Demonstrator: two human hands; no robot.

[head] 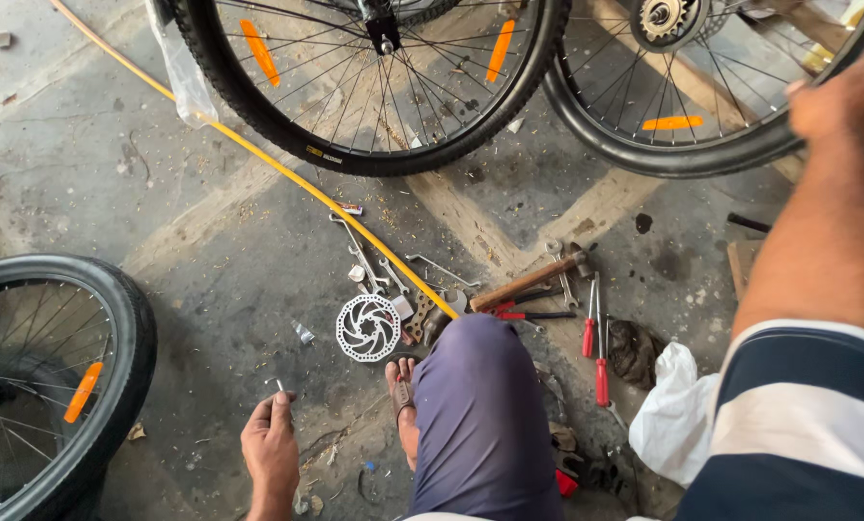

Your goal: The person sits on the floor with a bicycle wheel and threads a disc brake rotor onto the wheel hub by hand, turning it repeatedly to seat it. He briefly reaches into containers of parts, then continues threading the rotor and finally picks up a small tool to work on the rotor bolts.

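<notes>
My left hand [272, 446] rests low near the concrete floor, its fingers pinched on a small metal part [279, 386]. My right hand [842, 92] is raised at the upper right, gripping the tyre of a bicycle wheel [683, 159]. My bent knee in purple cloth [480, 405] and my sandalled foot [405, 396] lie between them. A silver brake disc [368, 328] lies flat on the floor just ahead of my foot.
Another bicycle wheel [374, 145] stands at top centre, a third wheel [113, 386] at the left. A yellow hose [258, 154] crosses the floor. Wrenches [364, 256], a hammer [533, 282], red-handled pliers and screwdriver [596, 338], and a white rag [673, 415] lie scattered.
</notes>
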